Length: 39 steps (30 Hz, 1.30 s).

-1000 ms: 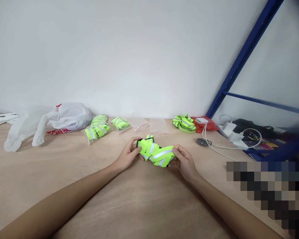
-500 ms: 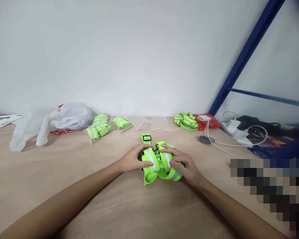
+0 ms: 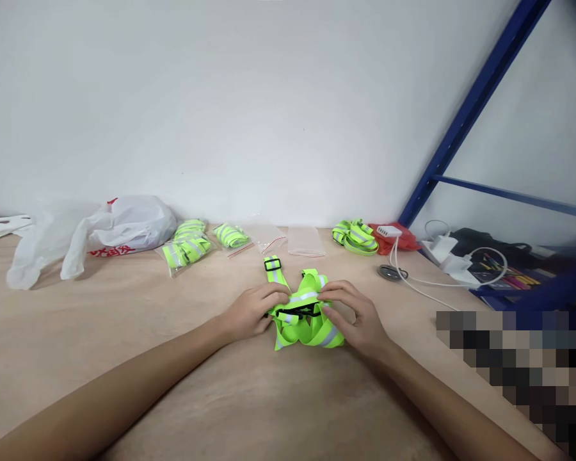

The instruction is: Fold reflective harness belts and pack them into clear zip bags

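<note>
A neon-green reflective strap harness [image 3: 307,333] with silver stripes and black buckles lies bunched on the table between my hands. My left hand [image 3: 252,310] grips its left side, fingers curled on the webbing and partly hiding it. On the right edge, my right hand [image 3: 358,317] pinches the band with thumb and fingertips. One strap end with a black slide buckle [image 3: 272,264] sticks out beyond my left hand, pointing away from me. Black clips show in a gap across the middle of the bundle.
Along the wall stand a white plastic bag [image 3: 139,224], bagged green straps [image 3: 187,246], another bagged strap [image 3: 233,235], clear zip bags [image 3: 306,241] and a loose coiled strap [image 3: 355,237]. At right are a white charger [image 3: 388,232] with cables, a dark mouse-like object [image 3: 391,273] and a blue frame [image 3: 470,121].
The bundle's upper bands have been folded across into one horizontal band, exposing black clips below. My left hand has turned more palm-down, and the buckle end reaches further out to the left.
</note>
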Each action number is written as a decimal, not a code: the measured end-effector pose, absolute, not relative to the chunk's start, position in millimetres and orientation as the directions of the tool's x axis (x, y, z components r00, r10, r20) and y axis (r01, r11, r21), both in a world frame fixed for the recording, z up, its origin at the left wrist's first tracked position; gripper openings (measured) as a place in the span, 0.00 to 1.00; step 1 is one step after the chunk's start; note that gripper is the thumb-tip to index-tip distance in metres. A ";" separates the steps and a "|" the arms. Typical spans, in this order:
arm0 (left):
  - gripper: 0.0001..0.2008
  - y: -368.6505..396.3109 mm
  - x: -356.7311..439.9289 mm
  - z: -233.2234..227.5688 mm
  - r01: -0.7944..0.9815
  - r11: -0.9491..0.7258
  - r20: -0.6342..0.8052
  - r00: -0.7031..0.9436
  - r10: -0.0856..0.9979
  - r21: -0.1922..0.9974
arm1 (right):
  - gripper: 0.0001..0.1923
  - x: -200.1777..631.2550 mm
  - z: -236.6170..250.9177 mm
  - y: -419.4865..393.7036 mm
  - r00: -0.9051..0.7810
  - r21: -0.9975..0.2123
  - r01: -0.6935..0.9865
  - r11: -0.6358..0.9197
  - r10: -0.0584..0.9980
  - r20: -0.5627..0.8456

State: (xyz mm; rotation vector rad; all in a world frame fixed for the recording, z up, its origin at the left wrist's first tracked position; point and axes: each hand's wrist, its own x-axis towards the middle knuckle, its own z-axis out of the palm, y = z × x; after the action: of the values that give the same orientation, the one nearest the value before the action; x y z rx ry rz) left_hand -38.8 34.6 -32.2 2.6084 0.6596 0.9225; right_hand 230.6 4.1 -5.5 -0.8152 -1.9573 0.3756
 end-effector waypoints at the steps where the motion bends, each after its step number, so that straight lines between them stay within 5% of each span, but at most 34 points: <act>1: 0.18 34.4 -38.5 -32.8 0.327 -0.866 0.527 0.693 0.492 0.377 | 0.08 230.8 -6.0 4.1 -0.364 -0.559 0.389 0.732 0.680 0.637; 6: 0.15 31.5 -36.3 -35.3 0.399 -0.869 0.485 0.721 0.495 0.293 | 0.08 227.2 -11.5 2.3 -0.505 -0.574 0.368 0.731 0.676 0.537; 11: 0.20 33.4 -36.3 -37.1 0.324 -0.892 0.531 0.719 0.449 0.315 | 0.07 226.0 -17.1 2.7 -0.483 -0.581 0.406 0.705 0.705 0.519; 16: 0.29 36.5 -39.1 -35.6 0.308 -0.931 0.554 0.748 0.365 0.196 | 0.14 230.5 -21.3 7.6 -0.489 -0.602 0.448 0.661 0.745 0.453; 20: 0.27 31.8 -38.5 -33.6 0.295 -0.943 0.552 0.766 0.328 0.152 | 0.16 230.2 -19.2 8.0 -0.525 -0.671 0.421 0.610 0.767 0.369; 26: 0.17 15.3 -29.5 -19.6 0.415 -0.785 0.340 0.734 0.588 0.461 | 0.15 226.7 -8.9 3.9 -0.572 -0.694 0.431 0.576 0.770 0.283; 29: 0.17 12.5 -27.8 -18.0 0.453 -0.728 0.282 0.712 0.643 0.514 | 0.15 225.8 -8.1 3.1 -0.550 -0.703 0.432 0.565 0.783 0.291; 35: 0.21 21.7 -35.5 -27.3 0.270 -0.950 0.500 0.807 0.313 0.159 | 0.16 222.9 -14.0 1.4 -0.498 -0.672 0.461 0.580 0.796 0.346; 39: 0.22 21.1 -36.8 -22.9 0.238 -0.960 0.558 0.781 0.280 0.149 | 0.15 221.5 -17.2 0.4 -0.466 -0.620 0.490 0.612 0.786 0.407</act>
State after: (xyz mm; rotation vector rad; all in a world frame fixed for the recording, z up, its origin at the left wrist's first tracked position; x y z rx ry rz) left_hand -36.8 21.1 -22.9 2.8984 0.4220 0.9250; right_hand 221.5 0.4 -17.2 -0.9991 -2.1527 0.5561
